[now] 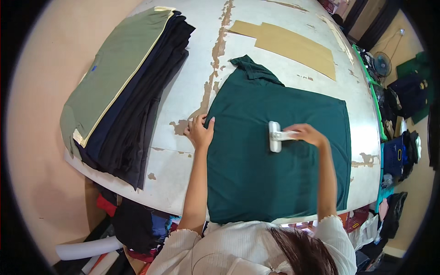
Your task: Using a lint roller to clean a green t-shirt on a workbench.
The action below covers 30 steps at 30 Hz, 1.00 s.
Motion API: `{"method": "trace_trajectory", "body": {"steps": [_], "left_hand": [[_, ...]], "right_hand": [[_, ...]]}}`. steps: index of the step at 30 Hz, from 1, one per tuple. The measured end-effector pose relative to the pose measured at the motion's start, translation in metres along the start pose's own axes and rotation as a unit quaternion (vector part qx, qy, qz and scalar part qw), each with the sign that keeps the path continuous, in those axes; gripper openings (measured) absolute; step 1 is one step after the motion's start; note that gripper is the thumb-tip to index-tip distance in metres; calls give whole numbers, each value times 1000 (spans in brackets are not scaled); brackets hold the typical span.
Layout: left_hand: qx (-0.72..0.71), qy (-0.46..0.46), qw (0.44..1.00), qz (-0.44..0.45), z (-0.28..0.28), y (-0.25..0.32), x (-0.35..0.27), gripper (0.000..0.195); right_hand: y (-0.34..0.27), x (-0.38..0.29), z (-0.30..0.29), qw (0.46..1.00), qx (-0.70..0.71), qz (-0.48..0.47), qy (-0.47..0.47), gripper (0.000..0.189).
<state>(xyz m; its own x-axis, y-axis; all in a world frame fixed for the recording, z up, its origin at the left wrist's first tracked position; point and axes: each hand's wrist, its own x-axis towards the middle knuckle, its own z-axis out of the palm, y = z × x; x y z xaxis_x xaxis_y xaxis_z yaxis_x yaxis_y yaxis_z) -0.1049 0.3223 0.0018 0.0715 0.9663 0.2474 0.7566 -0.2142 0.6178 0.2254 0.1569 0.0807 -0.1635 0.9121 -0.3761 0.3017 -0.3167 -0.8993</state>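
A dark green short-sleeved shirt [247, 165] lies spread before me, one sleeve [257, 72] pointing to the far side. My right hand [307, 133] grips the handle of a white T-shaped lint roller [275, 136], whose head rests on the middle of the fabric. At the garment's left edge, my left hand [200, 132] rests with bent, parted fingers. Its fingertips are on the table and its thumb is beside the cloth's edge; it grips nothing that I can see.
A white table [178, 79] with peeling patches carries everything. On its left lies a stack of folded garments, olive green [117, 65] on top and dark ones [130, 130] beneath. A tan cardboard template [295, 48] lies beyond the shirt. Baskets [393, 156] stand at the right.
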Motion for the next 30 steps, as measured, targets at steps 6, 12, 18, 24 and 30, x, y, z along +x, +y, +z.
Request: {"method": "trace_trajectory", "body": {"steps": [6,12,18,24,30], "left_hand": [[1,18,1000,-9,8,12,3,27],[-10,5,999,-35,2,7,5,27],[-10,17,1000,-16,12,1,2,22],[-23,7,999,-46,10,3,3,19],[-9,28,999,-36,4,-7,4,14]], "right_hand": [[33,-90,-53,983,5,90,159,24],[-38,79,19,988,-73,-132,13,24],[-81,174,47,953,-262,-110,-103,26],[-83,200,5,952,-286,-93,58,28],[-91,219,32,959,-205,-90,-172,25]]}}
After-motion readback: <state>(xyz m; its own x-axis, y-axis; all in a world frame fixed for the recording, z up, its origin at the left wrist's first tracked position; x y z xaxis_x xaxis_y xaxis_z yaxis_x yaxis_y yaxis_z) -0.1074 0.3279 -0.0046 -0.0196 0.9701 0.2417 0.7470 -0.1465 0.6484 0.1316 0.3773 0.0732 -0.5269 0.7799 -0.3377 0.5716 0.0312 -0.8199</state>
